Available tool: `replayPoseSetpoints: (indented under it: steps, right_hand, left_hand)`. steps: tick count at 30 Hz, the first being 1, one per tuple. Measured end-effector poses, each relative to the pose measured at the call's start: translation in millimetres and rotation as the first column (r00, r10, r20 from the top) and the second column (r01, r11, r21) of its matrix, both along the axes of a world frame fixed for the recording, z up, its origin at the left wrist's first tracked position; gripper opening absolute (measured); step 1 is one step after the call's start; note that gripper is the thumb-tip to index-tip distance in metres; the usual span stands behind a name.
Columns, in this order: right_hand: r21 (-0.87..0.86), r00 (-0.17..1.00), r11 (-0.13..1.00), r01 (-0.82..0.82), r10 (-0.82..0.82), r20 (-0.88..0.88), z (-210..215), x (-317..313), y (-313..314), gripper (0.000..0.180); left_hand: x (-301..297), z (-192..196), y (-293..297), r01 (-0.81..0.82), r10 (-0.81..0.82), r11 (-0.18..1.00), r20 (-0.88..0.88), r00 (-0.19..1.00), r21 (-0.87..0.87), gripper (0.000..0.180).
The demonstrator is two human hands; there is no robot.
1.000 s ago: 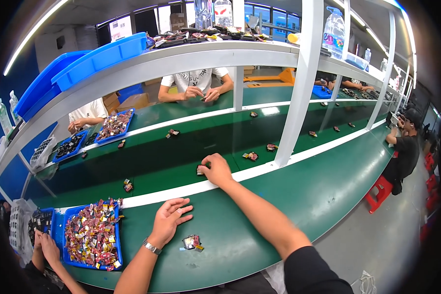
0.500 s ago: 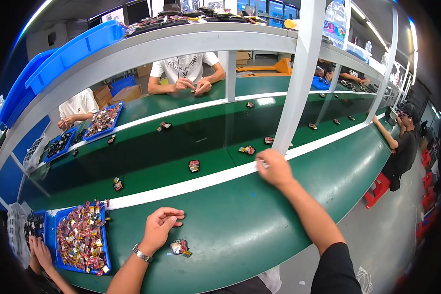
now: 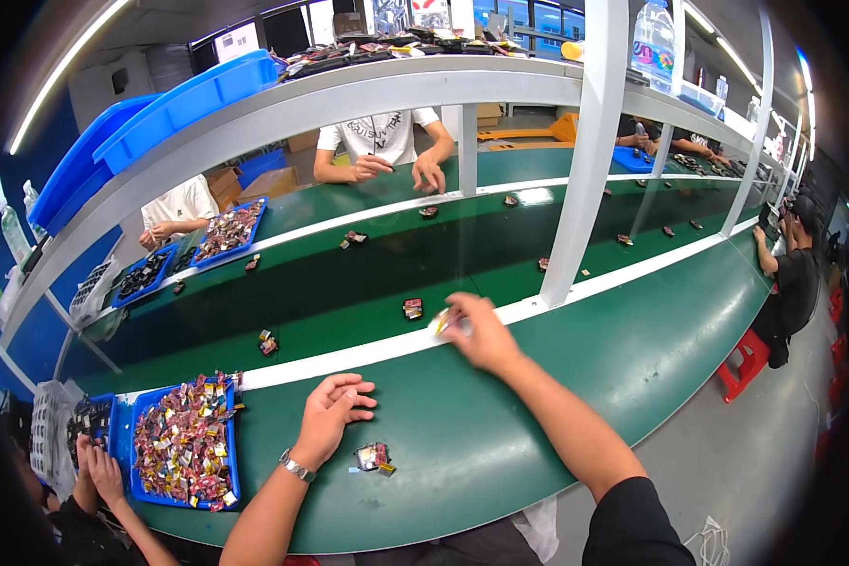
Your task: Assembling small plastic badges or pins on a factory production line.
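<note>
Over the white rail (image 3: 368, 355) along the near side of the belt, my right hand (image 3: 486, 335) is closed on a small electronic assembly (image 3: 443, 324), blurred, with pale and yellow patches. My left hand (image 3: 338, 412), with a metal-banded watch on its wrist, hovers over the green bench (image 3: 500, 453), its fingers loosely bent and apart and nothing in them. Just below it on the bench lies another small electronic assembly (image 3: 374, 457), a black housing with reddish board, white label and yellow tab.
On the green conveyor belt (image 3: 349, 311) lie several similar assemblies. A blue tray (image 3: 236, 472) heaped with small reddish boards stands at left, beside a co-worker's hands (image 3: 102, 472). A white upright post (image 3: 590, 160) rises from the rail. Other people work across the belt.
My right hand has drawn back leftward from beside the post, now with an assembly showing at its fingertips. Across the belt, a person's hands have parted, and an assembly lies on the belt near them.
</note>
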State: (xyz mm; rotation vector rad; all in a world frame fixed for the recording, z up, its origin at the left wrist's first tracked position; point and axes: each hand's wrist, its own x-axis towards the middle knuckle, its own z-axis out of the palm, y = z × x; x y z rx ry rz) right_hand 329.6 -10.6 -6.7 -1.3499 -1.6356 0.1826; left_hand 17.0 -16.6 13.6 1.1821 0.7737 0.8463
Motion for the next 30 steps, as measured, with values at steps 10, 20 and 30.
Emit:
replayPoseSetpoints:
  steps: [10,20,30]
  right_hand:
    - [-0.114,0.839,0.863,-0.491,0.505,0.205,55,-100,-56,0.062]
    - [0.049,0.978,0.99,0.131,-0.121,-0.169,40,-41,31,0.025]
    - [-0.282,0.974,0.945,0.166,-0.113,0.197,-3,-19,69,0.069]
  left_hand:
    - [-9,11,2,0.21,-0.21,0.976,0.015,0.978,-0.057,0.028]
    - [-17,5,10,0.012,-0.008,0.998,0.066,0.998,-0.059,0.035]
    - [-11,6,9,0.023,-0.023,1.0,-0.028,0.999,0.0,0.033]
